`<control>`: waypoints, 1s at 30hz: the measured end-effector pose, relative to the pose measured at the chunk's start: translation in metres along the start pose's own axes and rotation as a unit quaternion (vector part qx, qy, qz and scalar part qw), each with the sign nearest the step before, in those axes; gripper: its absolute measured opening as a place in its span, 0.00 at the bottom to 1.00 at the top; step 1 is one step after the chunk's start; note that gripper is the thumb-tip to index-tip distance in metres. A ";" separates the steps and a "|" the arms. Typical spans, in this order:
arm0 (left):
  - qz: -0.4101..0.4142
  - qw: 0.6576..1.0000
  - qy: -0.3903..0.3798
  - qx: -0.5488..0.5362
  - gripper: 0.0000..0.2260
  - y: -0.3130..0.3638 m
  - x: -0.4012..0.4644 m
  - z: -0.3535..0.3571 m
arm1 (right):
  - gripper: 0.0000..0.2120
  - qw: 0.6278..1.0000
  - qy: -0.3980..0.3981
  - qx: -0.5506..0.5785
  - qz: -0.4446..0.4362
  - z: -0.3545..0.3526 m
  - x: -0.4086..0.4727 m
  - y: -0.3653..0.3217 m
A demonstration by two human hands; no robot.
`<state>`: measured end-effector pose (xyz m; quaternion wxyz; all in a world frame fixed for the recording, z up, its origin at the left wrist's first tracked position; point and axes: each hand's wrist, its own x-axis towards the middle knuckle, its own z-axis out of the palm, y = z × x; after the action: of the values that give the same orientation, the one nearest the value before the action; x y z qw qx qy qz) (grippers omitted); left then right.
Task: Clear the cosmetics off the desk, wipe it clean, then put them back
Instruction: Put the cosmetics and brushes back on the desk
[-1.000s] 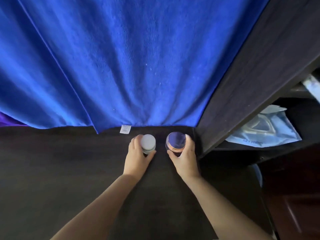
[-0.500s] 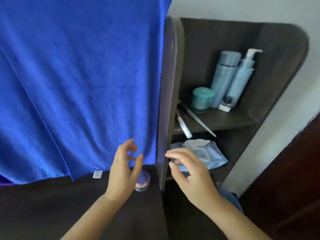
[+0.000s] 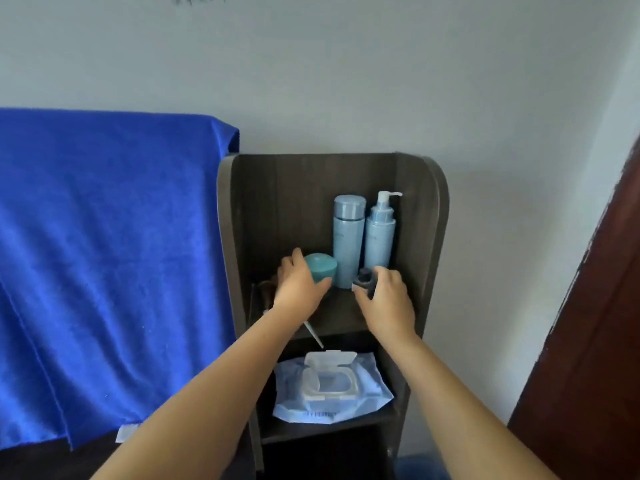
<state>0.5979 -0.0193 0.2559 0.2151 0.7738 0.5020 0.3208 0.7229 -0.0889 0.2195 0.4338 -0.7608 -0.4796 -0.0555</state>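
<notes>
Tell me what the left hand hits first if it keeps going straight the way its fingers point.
Most likely the teal jar: the left hand reaches toward it, fingers nearly touching; depth is unclear.

The shelf point(image 3: 420, 216) looks like dark wood with a dull, flat finish. The big blue towel point(image 3: 104, 258) is soft, fuzzy cloth. The two tall bottles point(image 3: 348, 237) and the green jar point(image 3: 322, 266) look like smooth plastic, and the wipes pack point(image 3: 372, 400) is thin, shiny plastic with a hard lid.
</notes>
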 end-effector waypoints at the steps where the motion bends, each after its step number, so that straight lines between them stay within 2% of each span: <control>1: -0.015 1.000 -0.013 0.007 0.35 0.001 0.005 0.003 | 0.19 1.000 0.005 -0.013 -0.002 0.002 0.003 0.001; 8: -0.022 1.000 -0.008 0.002 0.30 0.004 0.009 0.005 | 0.18 0.998 -0.017 -0.068 -0.004 0.007 0.010 0.007; 14: 0.051 0.993 0.064 -0.088 0.32 0.015 -0.025 -0.024 | 0.15 0.988 0.034 0.150 -0.027 -0.021 -0.007 -0.001; 16: 0.078 0.987 0.057 -0.126 0.30 0.016 -0.052 -0.046 | 0.14 0.981 0.053 0.179 -0.056 -0.037 -0.023 -0.014; 18: 0.081 0.985 0.015 -0.153 0.28 0.007 -0.085 -0.069 | 0.13 0.971 0.051 0.220 -0.082 -0.050 -0.045 -0.033; 21: 0.074 0.982 -0.041 -0.172 0.25 -0.028 -0.136 -0.098 | 0.14 0.948 -0.005 0.302 -0.102 -0.053 -0.089 -0.061; 24: 0.024 0.987 -0.053 -0.152 0.26 -0.084 -0.173 -0.123 | 0.14 0.924 -0.066 0.364 -0.095 -0.028 -0.136 -0.080; 27: -0.054 0.990 -0.041 -0.125 0.26 -0.160 -0.187 -0.133 | 0.13 0.919 -0.142 0.359 -0.077 0.030 -0.183 -0.086; 30: -0.124 0.988 -0.030 -0.084 0.26 -0.237 -0.193 -0.120 | 0.13 0.927 -0.217 0.304 -0.030 0.109 -0.229 -0.078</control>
<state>0.3052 -0.0995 0.1305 0.3323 0.6942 0.5588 0.3090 0.5036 -0.1546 0.0851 0.5274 -0.5712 -0.5785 0.2466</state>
